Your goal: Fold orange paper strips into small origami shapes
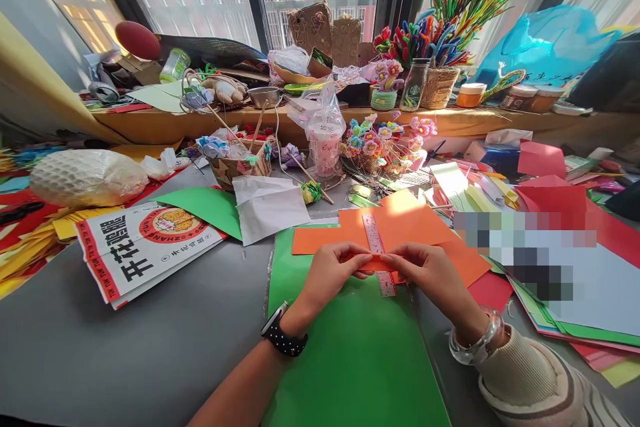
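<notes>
My left hand (330, 273) and my right hand (425, 272) meet at the middle, thumbs almost touching. Both pinch a small folded strip of orange paper (376, 265) between thumb and fingers. Beneath it a pink patterned ruler (372, 233) lies lengthwise, partly covered by the strip and my fingers. Larger orange paper sheets (420, 220) spread out just beyond my hands. All this is over a large green sheet (350, 360) on the grey table.
Left are a printed white paper bag (155, 247) and a green paper piece (205, 207). A white paper (270, 207), a plastic cup (326, 147) and a basket of small flowers (370, 147) stand beyond. Stacked coloured paper (600, 287) lies right.
</notes>
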A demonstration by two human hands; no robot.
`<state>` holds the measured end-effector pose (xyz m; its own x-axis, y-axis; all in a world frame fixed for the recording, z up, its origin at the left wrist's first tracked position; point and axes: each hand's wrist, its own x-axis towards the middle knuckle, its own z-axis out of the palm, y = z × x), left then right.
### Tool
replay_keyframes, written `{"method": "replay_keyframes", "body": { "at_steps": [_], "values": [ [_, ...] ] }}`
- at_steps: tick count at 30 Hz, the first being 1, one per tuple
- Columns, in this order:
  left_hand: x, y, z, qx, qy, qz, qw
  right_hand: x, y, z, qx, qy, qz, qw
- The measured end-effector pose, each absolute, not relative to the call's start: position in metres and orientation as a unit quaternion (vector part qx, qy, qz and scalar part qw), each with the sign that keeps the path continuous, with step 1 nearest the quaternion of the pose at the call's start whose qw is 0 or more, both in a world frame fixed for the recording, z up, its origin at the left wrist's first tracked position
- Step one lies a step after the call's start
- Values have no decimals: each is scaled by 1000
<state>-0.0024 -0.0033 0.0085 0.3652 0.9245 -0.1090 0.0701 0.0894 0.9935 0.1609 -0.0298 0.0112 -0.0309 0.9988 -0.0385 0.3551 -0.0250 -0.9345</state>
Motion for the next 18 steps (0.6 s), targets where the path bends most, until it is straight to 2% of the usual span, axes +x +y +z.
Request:
{"method": "replay_keyframes", "body": {
  "at_steps": [10,18],
  "values": [
    [-2,-6,10,582,433,359,588,163,-29,10,-577,-574,429,392],
    [-3,-3,9,532,422,382,627,164,-29,10,-569,-550,459,405]
  ]
}}
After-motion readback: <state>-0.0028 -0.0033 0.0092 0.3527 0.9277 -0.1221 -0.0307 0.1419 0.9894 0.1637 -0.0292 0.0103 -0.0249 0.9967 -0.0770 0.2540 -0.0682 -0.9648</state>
